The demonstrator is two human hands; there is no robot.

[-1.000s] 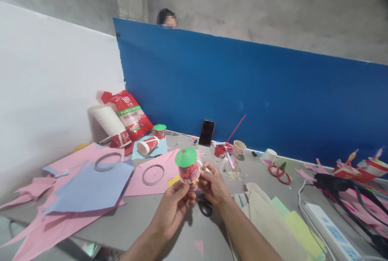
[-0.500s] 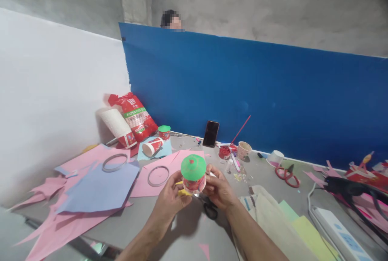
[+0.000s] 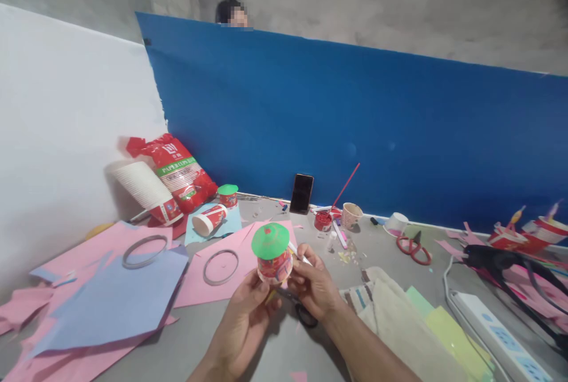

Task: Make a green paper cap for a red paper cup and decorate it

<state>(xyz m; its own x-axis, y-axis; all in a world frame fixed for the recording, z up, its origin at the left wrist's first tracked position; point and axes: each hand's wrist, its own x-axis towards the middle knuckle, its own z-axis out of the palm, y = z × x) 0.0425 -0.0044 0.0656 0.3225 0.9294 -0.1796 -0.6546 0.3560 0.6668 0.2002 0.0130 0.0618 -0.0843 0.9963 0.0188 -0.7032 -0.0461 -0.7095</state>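
Observation:
My left hand (image 3: 249, 310) is closed around the base of a small red patterned paper cup (image 3: 274, 268), held upright above the table. A green paper cone (image 3: 270, 240) caps the cup like a roof. In my right hand (image 3: 314, 280) is a slim white marker pen (image 3: 300, 253), pinched close to the cup's right side. Whether its tip touches the cup is hidden. Below my hands, black-handled scissors (image 3: 306, 314) lie on the table, partly covered. A similar green-topped cup (image 3: 228, 195) stands farther back, behind a red and white paper cup (image 3: 210, 219) lying on its side.
Pink and blue paper sheets (image 3: 119, 293) and tape rings (image 3: 220, 266) spread leftward. A phone (image 3: 302, 193) leans against the blue partition (image 3: 266, 104). Red-handled scissors (image 3: 414, 248), a cloth (image 3: 394, 317), a power strip (image 3: 492, 329) and a glue gun (image 3: 492, 261) lie right.
The view has shifted slightly to the right. The cup now tilts less toward me, showing more of its side, and the white pen shows more clearly in my right hand.

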